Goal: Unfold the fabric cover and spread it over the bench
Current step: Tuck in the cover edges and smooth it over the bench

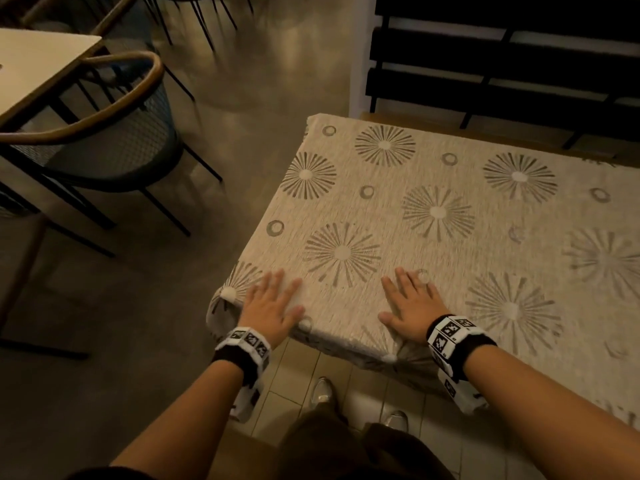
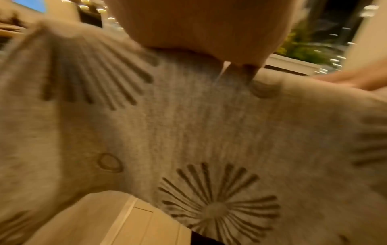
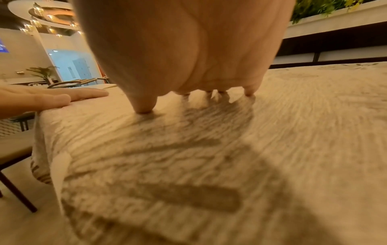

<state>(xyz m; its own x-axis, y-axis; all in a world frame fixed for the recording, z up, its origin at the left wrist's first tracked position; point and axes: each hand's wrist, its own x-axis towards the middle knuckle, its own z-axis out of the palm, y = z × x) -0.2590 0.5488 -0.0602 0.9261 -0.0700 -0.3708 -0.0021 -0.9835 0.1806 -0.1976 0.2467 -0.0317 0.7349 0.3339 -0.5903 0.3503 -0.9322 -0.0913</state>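
Note:
A beige fabric cover [image 1: 433, 216] printed with grey starbursts and rings lies spread flat over the bench, its edges hanging down the near and left sides. My left hand [image 1: 273, 303] lies flat, fingers straight, on the cover's near left corner. About a hand's width to the right, my right hand [image 1: 408, 303] presses flat on the cover near the front edge. In the left wrist view the palm [image 2: 205, 24] sits over the hanging cover [image 2: 188, 124]. The right wrist view has the right hand [image 3: 184, 49] with fingertips on the cover [image 3: 188, 157], and the left hand [image 3: 41, 99] flat at the left.
A dark slatted bench back [image 1: 502, 57] rises behind the cover. To the left stand a round-backed chair [image 1: 104, 143] and a white table [image 1: 38, 64] on black legs. My feet [image 1: 322, 393] stand on pale tiles just before the bench's near edge.

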